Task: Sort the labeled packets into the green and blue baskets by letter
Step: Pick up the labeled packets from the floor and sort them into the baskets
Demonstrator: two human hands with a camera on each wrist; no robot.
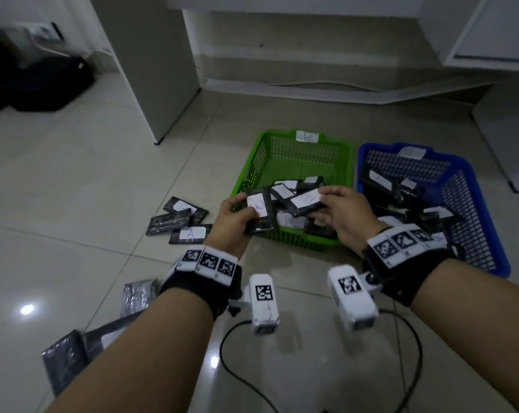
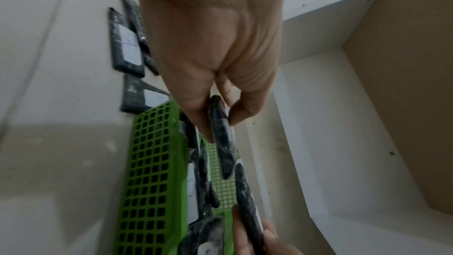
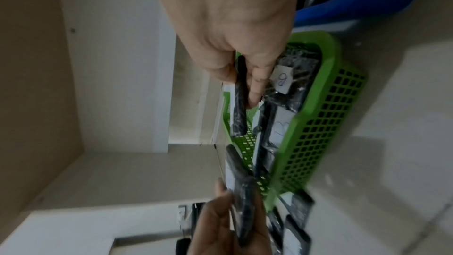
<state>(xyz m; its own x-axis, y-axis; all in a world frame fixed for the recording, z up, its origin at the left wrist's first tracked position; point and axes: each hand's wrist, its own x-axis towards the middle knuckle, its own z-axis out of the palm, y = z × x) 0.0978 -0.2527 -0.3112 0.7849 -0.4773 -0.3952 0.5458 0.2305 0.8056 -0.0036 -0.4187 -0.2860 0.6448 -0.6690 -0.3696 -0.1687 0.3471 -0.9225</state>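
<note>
Item, my left hand [image 1: 232, 217]: it pinched one black packet [image 1: 259, 214] by its near end, thumb on the white label, long axis running away from me, held over the near left corner of the green basket [image 1: 294, 162]. The letter on that label was too blurred to read. Item, my right hand [image 1: 343, 214]: it pinched a second packet [image 1: 306, 202] by its right end, long axis lying crosswise and tilted, held over the middle of the same basket; its letter was likewise unclear. Item, blue basket [image 1: 475, 204]: it stood just to the right of the green one, nearly touching, with packets already inside. Both baskets carried a paper tag on the far rim. Item, loose packets [image 1: 180, 219]: unsorted on the floor [image 1: 88, 189] left of the green basket, one marked A, with more beside my left forearm. Judgement: the right hand was the nearer to the blue basket, the left hand to the floor pile, and both held packets sat above green, so either could drop straight down.
</note>
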